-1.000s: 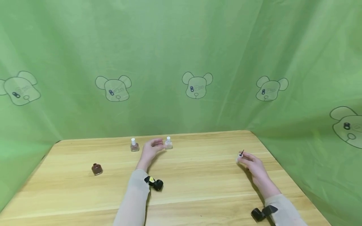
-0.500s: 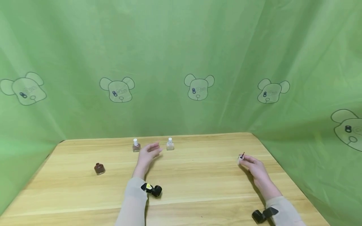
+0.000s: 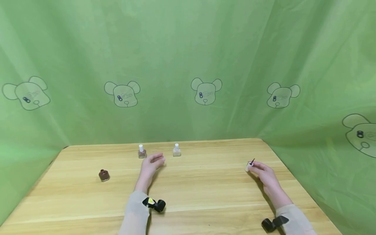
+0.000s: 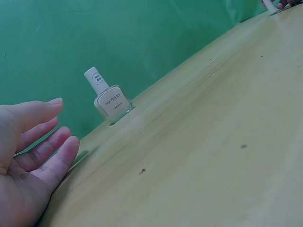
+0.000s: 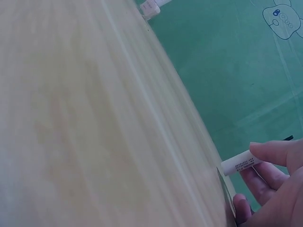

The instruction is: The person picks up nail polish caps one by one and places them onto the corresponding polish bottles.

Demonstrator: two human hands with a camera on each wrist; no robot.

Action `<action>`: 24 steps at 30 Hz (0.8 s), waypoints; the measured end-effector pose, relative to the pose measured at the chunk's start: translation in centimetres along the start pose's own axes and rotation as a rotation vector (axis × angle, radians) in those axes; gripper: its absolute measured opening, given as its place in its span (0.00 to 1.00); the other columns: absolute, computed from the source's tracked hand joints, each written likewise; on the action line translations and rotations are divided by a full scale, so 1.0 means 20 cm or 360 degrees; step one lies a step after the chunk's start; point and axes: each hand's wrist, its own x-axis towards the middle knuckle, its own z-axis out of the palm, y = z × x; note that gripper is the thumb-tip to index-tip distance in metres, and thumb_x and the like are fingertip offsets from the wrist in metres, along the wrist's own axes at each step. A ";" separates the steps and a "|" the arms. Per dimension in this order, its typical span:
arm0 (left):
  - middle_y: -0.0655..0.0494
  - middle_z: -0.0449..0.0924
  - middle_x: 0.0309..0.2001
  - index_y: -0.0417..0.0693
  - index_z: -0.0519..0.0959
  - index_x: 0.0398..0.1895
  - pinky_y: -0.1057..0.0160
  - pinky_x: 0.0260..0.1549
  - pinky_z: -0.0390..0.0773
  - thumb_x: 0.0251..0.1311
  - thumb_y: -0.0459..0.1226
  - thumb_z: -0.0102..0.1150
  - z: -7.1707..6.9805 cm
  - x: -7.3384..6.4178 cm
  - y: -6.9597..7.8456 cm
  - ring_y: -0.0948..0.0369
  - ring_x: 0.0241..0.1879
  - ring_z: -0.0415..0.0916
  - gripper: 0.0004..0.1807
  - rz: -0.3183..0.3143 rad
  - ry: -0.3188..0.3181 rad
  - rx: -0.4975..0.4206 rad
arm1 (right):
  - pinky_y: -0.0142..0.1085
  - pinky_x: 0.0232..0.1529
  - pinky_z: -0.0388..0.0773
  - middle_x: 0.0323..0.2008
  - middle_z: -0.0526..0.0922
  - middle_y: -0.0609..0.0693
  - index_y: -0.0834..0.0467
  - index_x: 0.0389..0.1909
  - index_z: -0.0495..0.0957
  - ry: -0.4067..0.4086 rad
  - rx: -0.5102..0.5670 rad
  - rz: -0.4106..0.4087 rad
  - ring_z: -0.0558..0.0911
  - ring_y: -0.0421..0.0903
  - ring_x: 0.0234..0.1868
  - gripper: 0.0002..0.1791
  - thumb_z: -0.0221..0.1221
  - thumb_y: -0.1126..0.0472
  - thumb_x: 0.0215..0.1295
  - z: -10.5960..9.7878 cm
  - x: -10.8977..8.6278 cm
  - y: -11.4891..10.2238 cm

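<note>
My right hand (image 3: 265, 174) pinches a white nail polish cap (image 5: 240, 163) between thumb and fingers at the table's right side. The cap's dark brush (image 3: 252, 161) points up and away from the tabletop. Fingers relaxed and holding nothing, my left hand (image 3: 149, 168) is over the table between two capped bottles. Just beyond it on the left is a mauve nail polish bottle (image 3: 142, 153); to its right stands a clear, pale nail polish bottle (image 4: 112, 101) with a white cap. Farther left sits an uncapped dark red-brown nail polish bottle (image 3: 104, 175).
The wooden table (image 3: 199, 192) ends at the back against a green curtain (image 3: 170, 120) printed with bear heads. The curtain also hangs along both sides. Black cameras are strapped to both wrists.
My left hand has drawn back from the pale bottle, leftward and nearer to me, leaving the bottle standing. The right hand stays nearly still with the cap. The head view has shifted slightly.
</note>
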 end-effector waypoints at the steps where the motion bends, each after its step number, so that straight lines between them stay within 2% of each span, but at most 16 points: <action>1: 0.37 0.79 0.56 0.38 0.76 0.58 0.61 0.51 0.81 0.59 0.33 0.64 -0.01 -0.01 0.00 0.59 0.48 0.81 0.23 -0.0006 -0.0004 -0.0010 | 0.27 0.45 0.69 0.33 0.72 0.20 0.66 0.67 0.64 -0.0002 -0.0004 -0.0006 0.69 0.24 0.40 0.37 0.62 0.50 0.65 0.00 0.00 0.00; 5: 0.36 0.79 0.55 0.36 0.75 0.59 0.61 0.51 0.82 0.60 0.32 0.62 -0.03 -0.05 0.00 0.55 0.47 0.82 0.23 0.0001 -0.0018 -0.0059 | 0.27 0.44 0.71 0.32 0.74 0.19 0.63 0.64 0.68 -0.0002 0.0026 -0.0039 0.71 0.24 0.39 0.31 0.62 0.51 0.65 -0.01 -0.01 0.00; 10: 0.35 0.78 0.56 0.36 0.74 0.59 0.61 0.52 0.81 0.61 0.32 0.62 -0.07 -0.10 0.00 0.51 0.50 0.81 0.23 -0.0010 0.0002 -0.0100 | 0.29 0.43 0.72 0.31 0.78 0.18 0.52 0.53 0.75 -0.0018 0.0088 -0.0042 0.74 0.28 0.38 0.18 0.62 0.52 0.65 -0.01 -0.02 -0.01; 16: 0.33 0.76 0.57 0.35 0.72 0.60 0.60 0.54 0.81 0.62 0.33 0.61 -0.12 -0.17 0.01 0.50 0.51 0.80 0.24 -0.0025 0.0012 -0.0132 | 0.32 0.42 0.71 0.33 0.80 0.18 0.46 0.52 0.76 -0.0034 0.0044 -0.0020 0.74 0.36 0.38 0.16 0.61 0.48 0.66 -0.01 -0.05 -0.04; 24: 0.35 0.78 0.54 0.34 0.72 0.60 0.61 0.51 0.82 0.62 0.31 0.60 -0.19 -0.24 0.03 0.55 0.46 0.82 0.23 -0.0044 0.0104 -0.0191 | 0.32 0.44 0.73 0.36 0.82 0.21 0.51 0.52 0.75 -0.0116 0.0079 -0.0165 0.77 0.25 0.39 0.17 0.62 0.51 0.65 0.03 -0.09 -0.09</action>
